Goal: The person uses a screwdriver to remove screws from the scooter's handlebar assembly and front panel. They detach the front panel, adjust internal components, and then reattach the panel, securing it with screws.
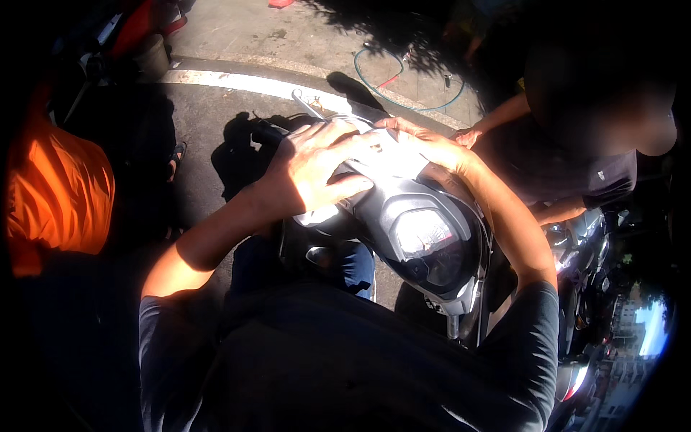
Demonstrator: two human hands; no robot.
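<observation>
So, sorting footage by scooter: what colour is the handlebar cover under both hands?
Silver-grey, glaring white in sunlight: the handlebar cover under both hands shows best in the head view.

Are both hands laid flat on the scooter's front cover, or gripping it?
Mostly flat: the left hand lies spread, fingers splayed, on the cover. The right hand rests on its top edge; whether it grips cannot be told.

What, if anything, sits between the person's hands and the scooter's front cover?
Nothing visible. The left hand lies flat on the scooter's front cover, and the right hand rests on its far edge.
</observation>
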